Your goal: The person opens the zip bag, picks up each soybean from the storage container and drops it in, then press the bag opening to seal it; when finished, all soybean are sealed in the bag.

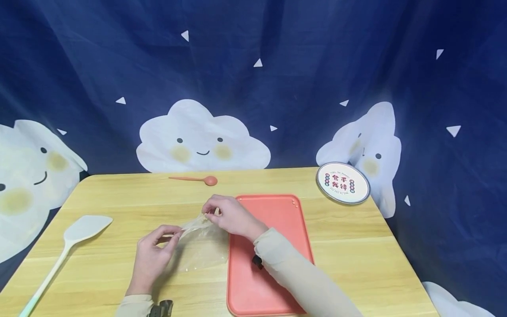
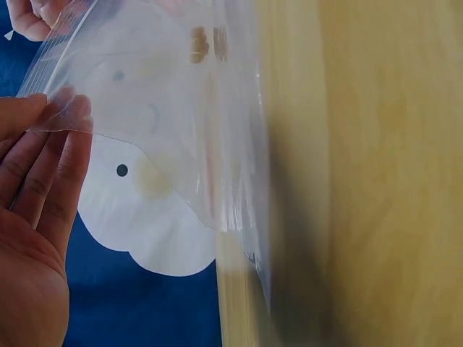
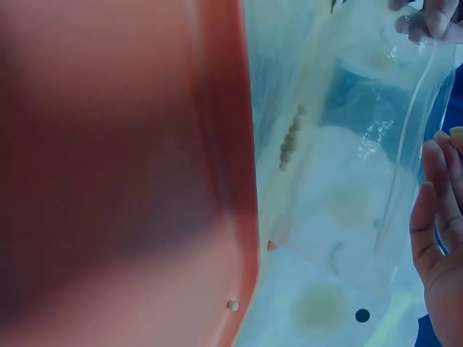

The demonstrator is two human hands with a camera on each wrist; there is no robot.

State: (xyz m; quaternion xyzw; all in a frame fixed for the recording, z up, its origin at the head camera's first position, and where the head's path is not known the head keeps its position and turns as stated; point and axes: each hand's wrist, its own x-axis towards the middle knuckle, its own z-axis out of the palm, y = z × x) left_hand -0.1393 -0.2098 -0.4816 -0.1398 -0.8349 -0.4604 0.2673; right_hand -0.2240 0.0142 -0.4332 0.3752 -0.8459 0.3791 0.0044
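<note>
A clear zip bag (image 1: 203, 251) stands between both hands over the table, its bottom down near the wood. My left hand (image 1: 152, 255) pinches the left end of its top edge between thumb and fingers, as the left wrist view also shows. At the other end of that edge is my right hand (image 1: 231, 215), thumb and index finger together on the plastic. Several small round tan beans (image 3: 291, 137) lie in a row low in the bag. Beside it on the right lies a coral tray (image 1: 273, 246), crossed by my right forearm.
A few beans (image 1: 295, 203) sit in the tray's far right corner. Behind lies a small orange spoon (image 1: 210, 180). A white oval plate (image 1: 343, 182) with red lettering rests at the back right, and a white spatula (image 1: 85, 226) at the left. A blue curtain (image 1: 305, 88) hangs behind the table.
</note>
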